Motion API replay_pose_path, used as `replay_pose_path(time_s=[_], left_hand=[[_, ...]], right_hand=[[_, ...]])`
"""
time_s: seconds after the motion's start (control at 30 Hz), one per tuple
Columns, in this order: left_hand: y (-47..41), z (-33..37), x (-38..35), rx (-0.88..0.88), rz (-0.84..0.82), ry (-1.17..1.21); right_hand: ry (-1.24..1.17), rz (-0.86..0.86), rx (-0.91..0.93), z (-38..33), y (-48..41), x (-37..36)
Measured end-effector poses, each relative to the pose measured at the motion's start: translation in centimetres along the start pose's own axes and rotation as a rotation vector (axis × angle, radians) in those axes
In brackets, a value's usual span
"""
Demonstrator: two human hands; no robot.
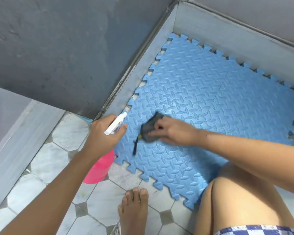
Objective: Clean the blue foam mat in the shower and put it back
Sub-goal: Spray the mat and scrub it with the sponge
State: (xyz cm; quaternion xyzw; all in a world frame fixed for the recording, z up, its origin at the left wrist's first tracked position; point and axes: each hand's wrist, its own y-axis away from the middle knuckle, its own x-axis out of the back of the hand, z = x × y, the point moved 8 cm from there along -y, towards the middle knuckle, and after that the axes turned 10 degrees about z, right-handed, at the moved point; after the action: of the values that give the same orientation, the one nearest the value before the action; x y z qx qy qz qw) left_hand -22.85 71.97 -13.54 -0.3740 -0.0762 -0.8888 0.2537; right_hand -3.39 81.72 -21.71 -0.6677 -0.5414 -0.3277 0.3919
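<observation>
The blue foam mat point(210, 102) lies flat in the centre and right of the frame, its toothed far edges tight against the grey curb point(236, 38) in the upper right corner. Its near edges open onto the tiled floor point(44, 160) at lower left. My right hand point(173, 131) presses a dark cloth point(149, 128) onto the mat. My left hand point(103, 133) is wrapped around a pink spray bottle point(100, 168) at the mat's left edge. My bare foot point(134, 211) and knee crowd the lower frame.

Pale tiled floor point(41, 167) — blue foam mat point(202, 102) flat on it, a bare foot point(134, 212) beside
</observation>
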Motion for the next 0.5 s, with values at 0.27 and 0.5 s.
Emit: replay_pose_path(time_s=[0.27, 0.5], left_hand=[[-1.2, 0.9, -1.9, 0.084, -0.075, -0.114], [-6.3, 5.0, -2.5, 0.096, 0.004, -0.1]], right_hand=[[0.149, 0.583, -1.121, 17.0, -0.5, 8.8], [0.057, 0.149, -0.251, 3.7, -4.8, 0.8]])
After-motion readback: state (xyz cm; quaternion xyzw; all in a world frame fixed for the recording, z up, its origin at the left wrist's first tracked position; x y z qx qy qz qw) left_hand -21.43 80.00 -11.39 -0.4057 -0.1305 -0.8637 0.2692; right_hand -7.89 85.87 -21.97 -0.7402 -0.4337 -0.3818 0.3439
